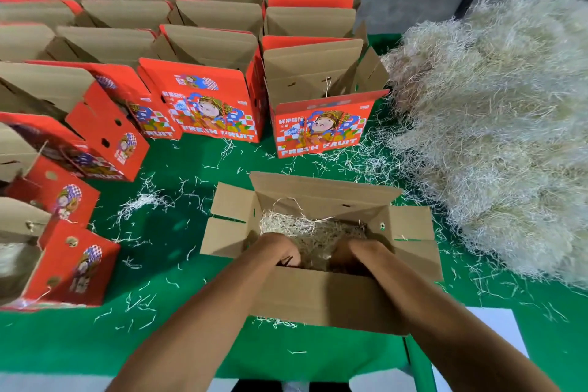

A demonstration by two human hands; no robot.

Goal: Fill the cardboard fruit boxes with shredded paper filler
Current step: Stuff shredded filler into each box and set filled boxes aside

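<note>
An open cardboard fruit box (321, 299) stands right in front of me on the green table, flaps spread wide. Pale shredded paper filler (305, 232) lies inside it. Both my hands reach down into the box. My left hand (283, 250) sits on the left side of the filler; my right hand (353, 253) is on the right side, partly hidden by the near wall. The fingers of both are buried in the shreds or hidden behind the box wall, so their grip cannot be made out. A huge heap of filler (496, 137) is piled at the right.
Rows of open red fruit boxes (210, 99) fill the back and left of the green table (178, 226); one (321, 124) stands just behind my box. Left-hand boxes (63, 264) show some filler. Loose shreds litter the cloth. A white sheet (496, 328) lies near right.
</note>
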